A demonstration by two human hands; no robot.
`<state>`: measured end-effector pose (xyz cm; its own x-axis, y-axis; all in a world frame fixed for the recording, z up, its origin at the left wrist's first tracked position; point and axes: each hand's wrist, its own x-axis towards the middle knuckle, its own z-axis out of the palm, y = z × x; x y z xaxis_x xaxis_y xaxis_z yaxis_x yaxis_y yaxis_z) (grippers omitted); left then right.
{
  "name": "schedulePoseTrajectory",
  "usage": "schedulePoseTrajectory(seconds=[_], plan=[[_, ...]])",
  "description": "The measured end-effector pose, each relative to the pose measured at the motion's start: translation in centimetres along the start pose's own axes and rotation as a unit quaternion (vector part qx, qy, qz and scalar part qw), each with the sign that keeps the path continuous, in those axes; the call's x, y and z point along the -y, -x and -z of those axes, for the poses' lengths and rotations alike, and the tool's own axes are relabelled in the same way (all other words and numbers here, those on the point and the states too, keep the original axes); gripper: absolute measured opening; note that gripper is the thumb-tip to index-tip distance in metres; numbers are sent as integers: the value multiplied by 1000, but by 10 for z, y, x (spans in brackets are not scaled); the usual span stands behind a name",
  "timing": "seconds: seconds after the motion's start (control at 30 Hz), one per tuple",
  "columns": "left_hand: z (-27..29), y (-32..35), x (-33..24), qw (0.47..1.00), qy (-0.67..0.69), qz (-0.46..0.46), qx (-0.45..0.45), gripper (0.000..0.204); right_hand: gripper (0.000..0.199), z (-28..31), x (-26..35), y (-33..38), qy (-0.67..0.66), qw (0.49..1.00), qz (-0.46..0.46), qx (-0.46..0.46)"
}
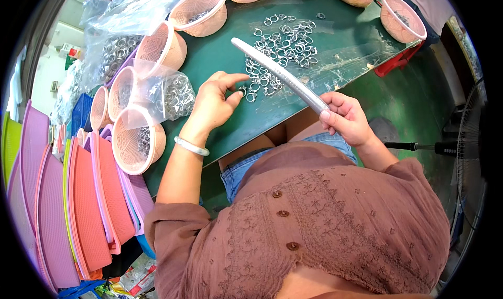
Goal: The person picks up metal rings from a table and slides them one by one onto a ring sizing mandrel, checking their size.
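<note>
My right hand (pixel 346 118) grips the near end of a long grey tapered rod (pixel 277 74) that slants up and to the left over the green table (pixel 225 53). A loose pile of small metal rings (pixel 285 40) lies on the table around the rod. My left hand (pixel 215 102) rests at the pile's near edge, thumb and forefinger pinching at a ring (pixel 243 91). A pale bangle (pixel 191 146) sits on my left wrist.
Pink mesh baskets (pixel 201 11) ring the table's far and left sides, some holding rings. Clear plastic bags of rings (pixel 167 92) lie at left. Stacked pink, purple and orange trays (pixel 78 199) stand at lower left. A fan (pixel 471 147) stands at right.
</note>
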<state>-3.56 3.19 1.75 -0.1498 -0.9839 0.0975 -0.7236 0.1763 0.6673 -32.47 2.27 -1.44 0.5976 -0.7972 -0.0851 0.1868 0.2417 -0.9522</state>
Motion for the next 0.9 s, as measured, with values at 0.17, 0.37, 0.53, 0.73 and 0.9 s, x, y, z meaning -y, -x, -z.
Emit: schedulePoseTrajectory(seconds=[0.17,0.37,0.53,0.73,0.9], plan=[[-1,-4,15,1000,-4,3,29,22,26,3,0,1,13,1000,-14,0],[-3,4,26,927,296,216,-80,4,26,-2,-1,-3,13,1000,-24,15],[0,21,29,665,731,137,-76,16,25,-9,4,-3,58,995,-54,59],[-1,31,18,581,802,110,-87,20,25,-20,4,-1,100,989,-37,99],[1,41,17,666,734,92,-98,23,24,-28,6,-1,95,989,-51,97]])
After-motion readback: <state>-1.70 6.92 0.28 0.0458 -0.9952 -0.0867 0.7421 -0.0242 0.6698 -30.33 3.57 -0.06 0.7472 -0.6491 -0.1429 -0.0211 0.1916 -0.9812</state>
